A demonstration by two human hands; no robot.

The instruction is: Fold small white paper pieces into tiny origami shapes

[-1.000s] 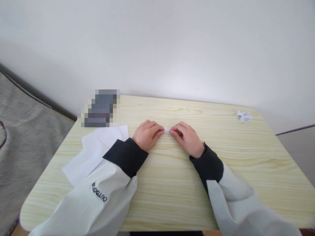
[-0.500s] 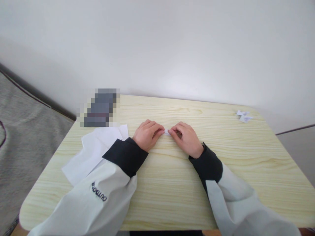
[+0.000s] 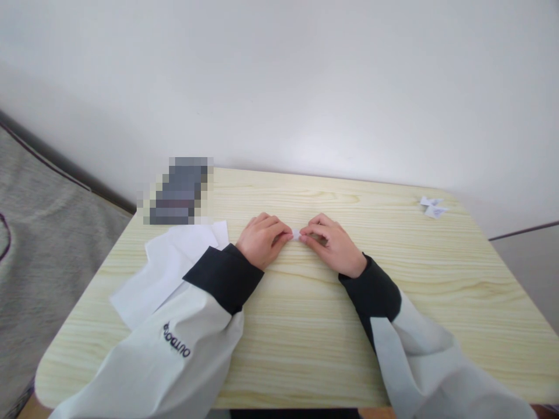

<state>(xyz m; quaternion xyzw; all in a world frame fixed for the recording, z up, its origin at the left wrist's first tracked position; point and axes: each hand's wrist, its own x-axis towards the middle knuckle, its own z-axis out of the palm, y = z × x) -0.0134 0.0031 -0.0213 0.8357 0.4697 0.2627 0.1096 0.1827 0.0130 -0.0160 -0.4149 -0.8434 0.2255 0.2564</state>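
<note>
My left hand (image 3: pixel 262 240) and my right hand (image 3: pixel 334 244) rest on a light wooden table (image 3: pixel 305 326), fingertips meeting at its middle. Both pinch a very small white piece of paper (image 3: pixel 296 234) between them; only a sliver of it shows. The fingers of each hand are curled and closed on it. Both arms wear white sleeves with black cuffs.
A few white paper sheets (image 3: pixel 170 265) lie to the left, partly under my left sleeve. A blurred dark object (image 3: pixel 179 191) sits at the table's back left. Small folded paper pieces (image 3: pixel 432 206) lie at the back right corner. A white wall stands behind; grey fabric (image 3: pixel 39 233) lies left.
My right hand has shifted slightly, its fingers turned a little on the small paper. The left hand and all else stay put.
</note>
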